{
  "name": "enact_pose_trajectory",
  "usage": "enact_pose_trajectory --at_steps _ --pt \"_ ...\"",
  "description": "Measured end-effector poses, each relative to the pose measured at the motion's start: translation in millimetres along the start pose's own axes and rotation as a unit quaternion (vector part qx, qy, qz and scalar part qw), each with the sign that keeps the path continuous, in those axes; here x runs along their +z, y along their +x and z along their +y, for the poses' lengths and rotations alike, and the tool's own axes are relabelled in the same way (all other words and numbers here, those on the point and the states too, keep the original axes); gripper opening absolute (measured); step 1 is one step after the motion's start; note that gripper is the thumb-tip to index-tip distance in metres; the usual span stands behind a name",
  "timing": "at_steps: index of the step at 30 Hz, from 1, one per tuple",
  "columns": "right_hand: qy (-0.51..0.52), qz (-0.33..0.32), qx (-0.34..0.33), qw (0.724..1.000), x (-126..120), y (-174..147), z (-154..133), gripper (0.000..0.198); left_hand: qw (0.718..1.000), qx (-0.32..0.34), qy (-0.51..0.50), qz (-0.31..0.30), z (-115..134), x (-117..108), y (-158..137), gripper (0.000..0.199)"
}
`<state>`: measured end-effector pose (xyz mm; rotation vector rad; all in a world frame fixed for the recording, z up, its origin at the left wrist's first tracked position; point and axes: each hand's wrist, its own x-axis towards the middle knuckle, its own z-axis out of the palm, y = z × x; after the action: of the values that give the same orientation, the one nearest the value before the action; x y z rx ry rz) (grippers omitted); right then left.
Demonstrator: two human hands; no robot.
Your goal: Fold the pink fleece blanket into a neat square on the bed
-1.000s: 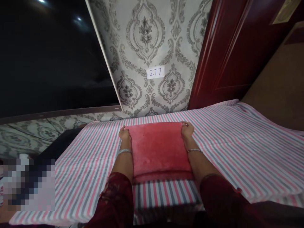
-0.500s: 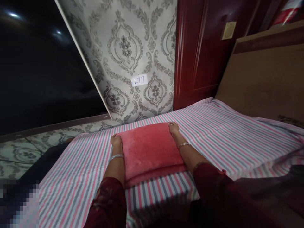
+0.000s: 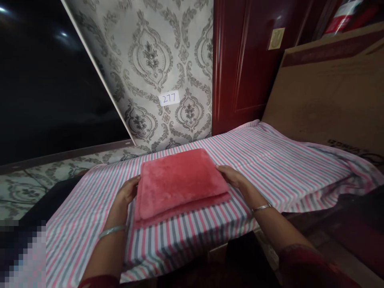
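Note:
A folded coral-pink plush cloth [image 3: 180,180] lies flat on the striped sheet, its near edge showing a lower layer beneath the top fold. My left hand [image 3: 129,191] is against the cloth's left edge, fingertips touching it and fingers loosely bent. At the right edge, my right hand [image 3: 231,175] has its fingers stretched out along the side, tips touching near the far part. The undersides of both hands and the thumbs are mostly hidden. A bracelet circles each wrist.
The pink, grey and white striped sheet [image 3: 288,160] covers the surface, with its edge hanging down in front. A large dark screen [image 3: 54,88] is at left. Behind are patterned wallpaper with a "277" paper label [image 3: 169,98], a dark red door panel [image 3: 240,72] and a cardboard box [image 3: 327,96].
Both hands have left the cloth's far corners and come back toward me along its sides. The cloth's far part now appears folded toward me, with a shorter top layer. The view shifted slightly.

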<state>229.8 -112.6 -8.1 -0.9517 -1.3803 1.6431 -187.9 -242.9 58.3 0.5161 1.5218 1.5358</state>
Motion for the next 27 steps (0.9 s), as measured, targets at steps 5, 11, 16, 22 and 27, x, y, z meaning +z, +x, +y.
enact_pose_trajectory --at_steps 5,11,16,22,27 --pt "-0.013 -0.046 -0.033 0.998 14.9 -35.0 -2.5 0.048 0.995 0.053 0.082 -0.034 -13.8 -4.8 -37.7 0.068" --pt "-0.08 0.045 -0.1 0.991 23.0 -38.5 10.4 0.053 0.977 0.197 0.086 -0.002 -30.0 11.5 -56.8 0.066" --pt "-0.101 0.098 -0.089 0.986 16.6 -44.6 22.8 0.051 0.953 0.244 0.137 0.112 -46.9 5.8 -44.0 0.045" --pt "-0.044 0.095 -0.074 0.992 14.1 -59.3 30.8 0.06 0.976 0.177 0.095 0.085 -60.3 -4.3 -54.9 0.064" --pt "-0.009 0.085 -0.066 0.994 12.2 -66.1 32.8 0.077 0.967 0.211 0.127 0.064 -72.5 -18.0 -92.7 0.08"
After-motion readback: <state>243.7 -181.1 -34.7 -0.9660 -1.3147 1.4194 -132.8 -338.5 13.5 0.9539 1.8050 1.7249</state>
